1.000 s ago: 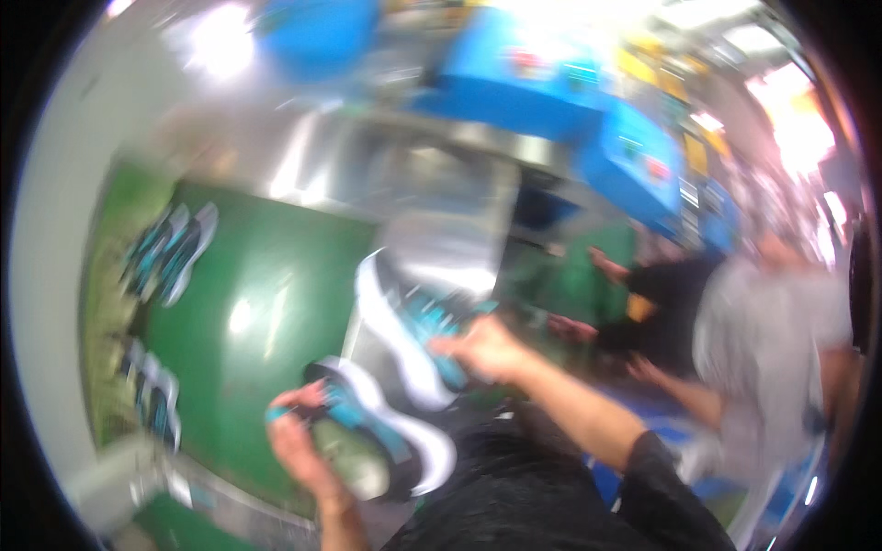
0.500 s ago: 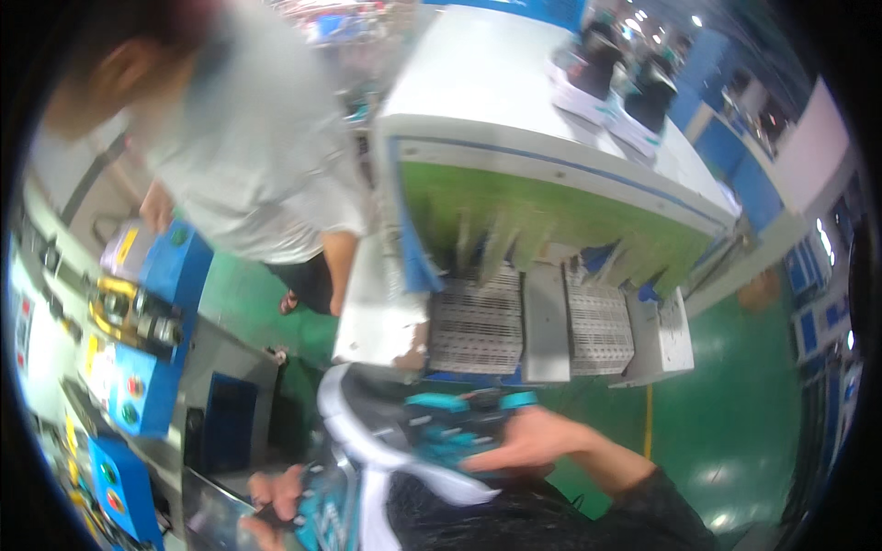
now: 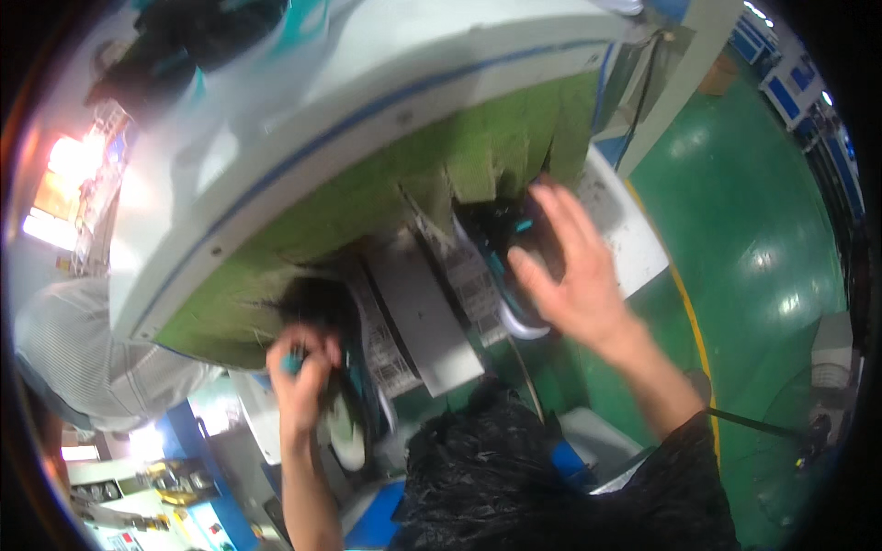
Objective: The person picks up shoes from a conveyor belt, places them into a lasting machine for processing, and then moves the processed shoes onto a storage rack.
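Observation:
A dark shoe point(image 3: 367, 390) with a pale sole edge points into the machine under the green flap curtain point(image 3: 395, 184). My left hand point(image 3: 303, 367) is closed on this shoe's upper, at a teal part. To the right, a second black shoe point(image 3: 487, 230) with teal details and a white sole lies partly beneath the flaps. My right hand point(image 3: 583, 280) touches its side, thumb and fingers spread apart. Slatted metal conveyor tracks point(image 3: 469, 285) run under the shoes, and a plain metal strip point(image 3: 423, 312) separates them. The flaps hide the shoes' far ends.
Black and teal shoes point(image 3: 211, 37) stand on the machine's white housing point(image 3: 367, 46). At left is a person in a light grey shirt point(image 3: 101, 349). Blue equipment point(image 3: 220, 514) stands lower left. A yellow line point(image 3: 694, 321) crosses the green floor at right.
The view has turned and come closer to the machine. Both shoes, held near my body before, are now at the flaps on the two tracks. My right hand's fingers have spread.

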Demonstrator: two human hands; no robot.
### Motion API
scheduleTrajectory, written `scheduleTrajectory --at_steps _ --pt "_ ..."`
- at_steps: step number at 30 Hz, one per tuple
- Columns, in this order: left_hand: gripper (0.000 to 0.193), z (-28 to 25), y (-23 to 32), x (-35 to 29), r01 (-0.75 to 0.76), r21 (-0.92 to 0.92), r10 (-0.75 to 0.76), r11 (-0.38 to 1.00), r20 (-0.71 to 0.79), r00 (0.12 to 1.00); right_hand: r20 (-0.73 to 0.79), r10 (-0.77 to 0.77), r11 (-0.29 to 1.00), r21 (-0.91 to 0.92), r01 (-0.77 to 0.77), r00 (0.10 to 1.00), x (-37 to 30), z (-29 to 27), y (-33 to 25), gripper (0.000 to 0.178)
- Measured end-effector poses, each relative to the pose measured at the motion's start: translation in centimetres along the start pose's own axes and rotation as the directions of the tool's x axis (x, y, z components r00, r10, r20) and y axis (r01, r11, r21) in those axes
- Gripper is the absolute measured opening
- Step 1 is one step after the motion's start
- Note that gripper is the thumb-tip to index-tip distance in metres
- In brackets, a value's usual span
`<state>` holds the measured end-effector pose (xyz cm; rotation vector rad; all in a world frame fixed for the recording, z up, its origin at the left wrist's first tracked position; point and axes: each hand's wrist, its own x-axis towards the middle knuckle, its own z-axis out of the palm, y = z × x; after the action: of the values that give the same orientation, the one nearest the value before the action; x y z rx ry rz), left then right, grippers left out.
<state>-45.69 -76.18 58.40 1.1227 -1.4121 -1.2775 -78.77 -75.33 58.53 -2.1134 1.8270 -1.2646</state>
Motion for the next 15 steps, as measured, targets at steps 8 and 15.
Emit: scheduleTrajectory --at_steps 8,15 --pt "0.046 3.7 -0.1 -2.4 -0.067 0.299 0.157 0.952 -0.287 0.945 0.609 -0.216 0.965 0.250 0.074 0.763 9.7 -1.2 4.5 0.019" --pt "0.041 6.6 -1.9 -12.0 -0.227 0.287 0.314 0.931 -0.309 0.898 0.769 -0.074 0.987 0.146 -0.062 0.635 13.6 0.4 5.4 0.027"
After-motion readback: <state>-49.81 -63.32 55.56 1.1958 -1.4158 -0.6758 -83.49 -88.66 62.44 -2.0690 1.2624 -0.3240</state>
